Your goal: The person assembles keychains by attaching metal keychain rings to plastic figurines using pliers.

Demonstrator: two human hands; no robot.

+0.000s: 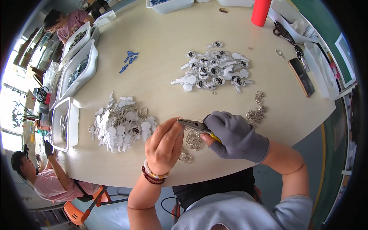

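My left hand [165, 147], bare and with beaded bracelets at the wrist, is closed with its fingertips pinched at the jaw tips of a pair of pliers [193, 124]. Whatever lies between those fingertips is too small to make out. My right hand [237, 137], in a grey glove with the thumb tip bare, grips the pliers by their yellow handles. Below the pliers lie several metal rings [194, 140]. Left of my left hand is a heap of white figure-shaped charms [122, 126] with rings among them. Short metal chain pieces [257, 111] are piled beyond my right hand.
Another heap of white charms with dark printing [216, 69] lies farther back. Small blue pieces [130, 59] are at the left. White bins [78, 126] line the left edge. A red cylinder [261, 12], a phone [301, 78] and keys [302, 57] are far right. Two people sit left.
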